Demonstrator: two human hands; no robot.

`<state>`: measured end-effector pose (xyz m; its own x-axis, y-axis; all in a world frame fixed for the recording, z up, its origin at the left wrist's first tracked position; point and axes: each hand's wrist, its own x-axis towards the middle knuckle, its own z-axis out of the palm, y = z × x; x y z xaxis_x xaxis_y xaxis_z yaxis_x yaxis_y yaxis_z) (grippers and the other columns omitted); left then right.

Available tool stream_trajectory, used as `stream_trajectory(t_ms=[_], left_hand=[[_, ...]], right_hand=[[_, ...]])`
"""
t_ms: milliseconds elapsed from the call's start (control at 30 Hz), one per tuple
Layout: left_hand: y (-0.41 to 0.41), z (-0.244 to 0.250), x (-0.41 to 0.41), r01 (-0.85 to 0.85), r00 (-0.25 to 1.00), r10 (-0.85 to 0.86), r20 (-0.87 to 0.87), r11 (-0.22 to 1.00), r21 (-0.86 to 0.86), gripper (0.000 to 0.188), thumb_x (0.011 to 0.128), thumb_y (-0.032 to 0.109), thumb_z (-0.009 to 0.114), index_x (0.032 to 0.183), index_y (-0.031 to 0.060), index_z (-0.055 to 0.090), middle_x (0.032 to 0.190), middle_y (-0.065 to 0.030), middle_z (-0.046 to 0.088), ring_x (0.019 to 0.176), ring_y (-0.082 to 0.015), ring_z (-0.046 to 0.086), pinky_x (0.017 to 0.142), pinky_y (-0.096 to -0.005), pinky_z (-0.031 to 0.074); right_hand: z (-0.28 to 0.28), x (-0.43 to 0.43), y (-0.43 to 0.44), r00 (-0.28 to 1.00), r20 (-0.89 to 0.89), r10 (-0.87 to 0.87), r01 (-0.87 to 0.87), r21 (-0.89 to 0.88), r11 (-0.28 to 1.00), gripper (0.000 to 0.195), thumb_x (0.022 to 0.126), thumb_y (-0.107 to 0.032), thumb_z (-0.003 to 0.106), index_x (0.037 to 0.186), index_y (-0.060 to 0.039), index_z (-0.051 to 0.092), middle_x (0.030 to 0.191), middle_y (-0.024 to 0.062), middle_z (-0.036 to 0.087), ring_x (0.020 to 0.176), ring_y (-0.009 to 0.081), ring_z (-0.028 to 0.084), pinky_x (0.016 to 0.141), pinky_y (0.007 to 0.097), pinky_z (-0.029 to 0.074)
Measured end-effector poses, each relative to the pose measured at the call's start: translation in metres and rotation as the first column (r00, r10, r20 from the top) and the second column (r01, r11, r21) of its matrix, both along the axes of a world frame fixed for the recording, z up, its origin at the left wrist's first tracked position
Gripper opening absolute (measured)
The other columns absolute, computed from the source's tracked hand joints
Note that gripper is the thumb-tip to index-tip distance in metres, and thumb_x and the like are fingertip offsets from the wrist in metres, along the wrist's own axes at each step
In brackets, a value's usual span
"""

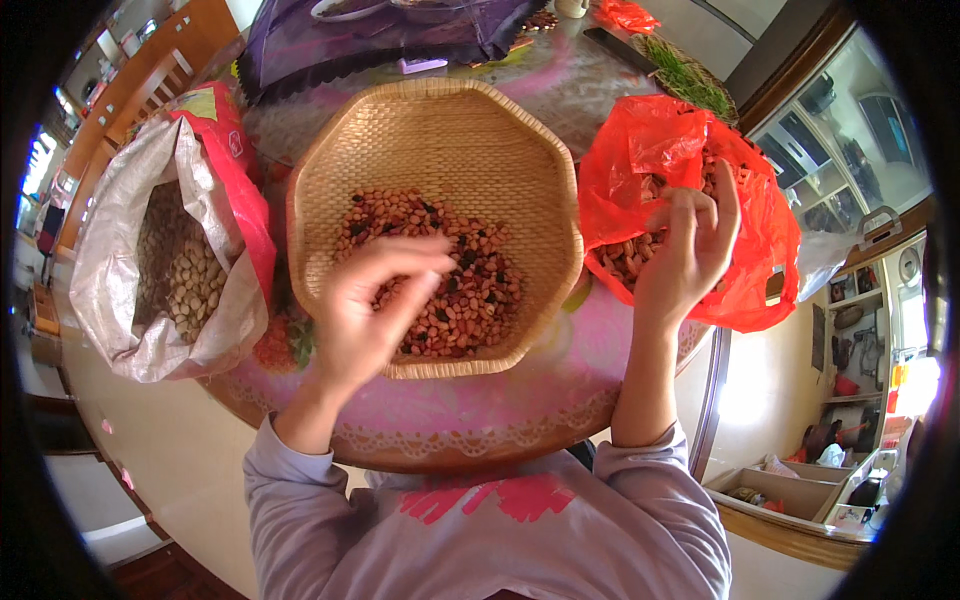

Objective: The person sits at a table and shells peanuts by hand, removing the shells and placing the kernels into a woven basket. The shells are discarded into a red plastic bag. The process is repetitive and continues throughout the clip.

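An octagonal woven basket [450, 135] rests on the table, with shelled reddish peanuts [472, 315] and some dark ones spread over its near half. Blurred, my left hand [375, 315] hovers over the basket's near left part, thumb and fingers curved towards each other; whether it holds anything is unclear. My right hand [686, 255] is at the opening of a red plastic bag [757, 247], its fingers bent upward. Peanut shells or unshelled peanuts [630, 255] fill that bag. I cannot tell if the right fingers hold one.
A woven plastic sack [112, 277] of pale unshelled peanuts [193, 281] stands open at the left. Behind the basket are a purple mesh food cover [360, 45] and a lilac object [422, 66]. Green stalks [686, 75] lie at the back right. The round table's edge [465, 457] is near my body.
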<state>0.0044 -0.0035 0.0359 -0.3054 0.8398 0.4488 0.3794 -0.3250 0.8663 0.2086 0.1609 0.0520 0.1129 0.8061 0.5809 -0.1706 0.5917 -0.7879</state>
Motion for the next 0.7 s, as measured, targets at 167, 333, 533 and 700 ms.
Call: stream_trajectory(t_ms=[167, 333, 533, 700], left_hand=[[-0.044, 0.042, -0.092, -0.547, 0.835, 0.549, -0.014, 0.834, 0.067, 0.018, 0.09, 0.008, 0.06, 0.104, -0.0028, 0.065, 0.105, -0.0116, 0.066, 0.099, -0.0147, 0.061, 0.089, -0.0264, 0.047], [-0.111, 0.044, -0.153, -0.767, 0.584, 0.529, -0.616, 0.607, -0.207, 0.028, 0.082, 0.006, 0.068, 0.108, -0.0021, 0.062, 0.1, -0.0107, 0.066, 0.092, -0.0165, 0.062, 0.084, -0.0272, 0.047], [-0.108, 0.008, -0.19, -0.707, 0.632, 0.464, -0.621, 0.673, -0.216, 0.039, 0.073, -0.002, 0.07, 0.111, -0.0018, 0.06, 0.096, -0.0148, 0.066, 0.084, -0.022, 0.064, 0.077, -0.0308, 0.049], [-0.093, 0.006, -0.191, -0.783, 0.56, 0.613, -0.557, 0.612, -0.113, 0.026, 0.077, -0.005, 0.065, 0.102, -0.0028, 0.063, 0.088, -0.0116, 0.066, 0.08, -0.0174, 0.063, 0.074, -0.0291, 0.048]], right_hand=[[-0.002, 0.007, 0.003, 0.997, -0.015, 0.078, -0.079, -0.052, 0.996, 0.043, 0.09, 0.003, 0.053, 0.132, 0.0003, 0.043, 0.081, 0.0057, 0.061, 0.066, 0.0068, 0.051, 0.059, 0.0194, 0.042], [0.001, 0.004, 0.0, 0.993, -0.037, 0.114, -0.116, -0.046, 0.992, 0.04, 0.09, 0.004, 0.051, 0.129, 0.0013, 0.046, 0.08, 0.0049, 0.06, 0.064, 0.0066, 0.051, 0.058, 0.0191, 0.041], [-0.003, 0.002, -0.003, 0.988, -0.023, 0.155, -0.156, -0.038, 0.987, 0.038, 0.089, 0.005, 0.051, 0.127, 0.0023, 0.048, 0.079, 0.0034, 0.058, 0.063, 0.0061, 0.05, 0.056, 0.0185, 0.042], [-0.001, 0.001, -0.005, 0.984, 0.022, 0.175, -0.173, -0.06, 0.983, 0.034, 0.089, 0.006, 0.05, 0.123, 0.0024, 0.053, 0.079, 0.0028, 0.058, 0.064, 0.0056, 0.051, 0.055, 0.0182, 0.042]])
